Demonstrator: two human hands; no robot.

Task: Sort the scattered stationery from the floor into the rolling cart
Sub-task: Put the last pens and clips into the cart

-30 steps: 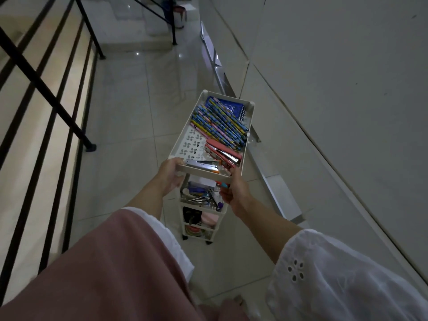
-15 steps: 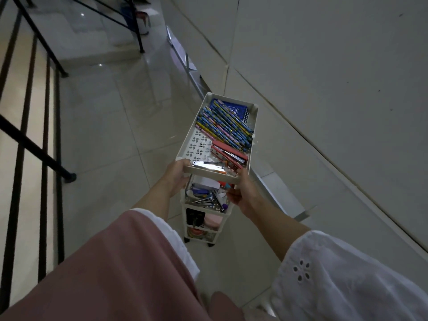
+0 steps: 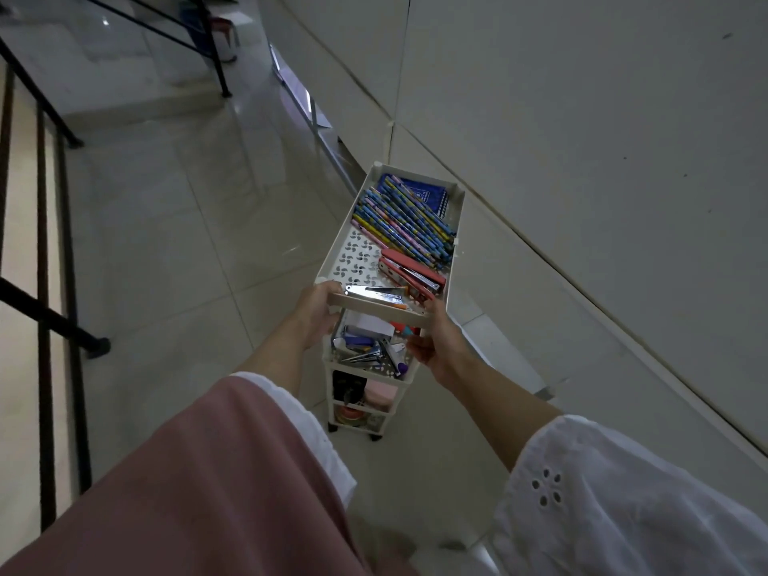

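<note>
Railing (image 3: 45,409) left, wall (image 3: 602,139) close right of rolling cart (image 3: 338,239)

Dim light falls on a glossy pale tiled floor (image 3: 166,226). A black metal railing (image 3: 45,318) runs along the left, and a plain panelled wall (image 3: 582,118) rises on the right.

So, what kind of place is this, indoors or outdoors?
Probably an indoor landing or corridor near stairs. Glossy pale floor tiles run beside a black metal railing and a plain pale wall. The left hand and right hand grip a narrow white plastic rolling cart.
</note>
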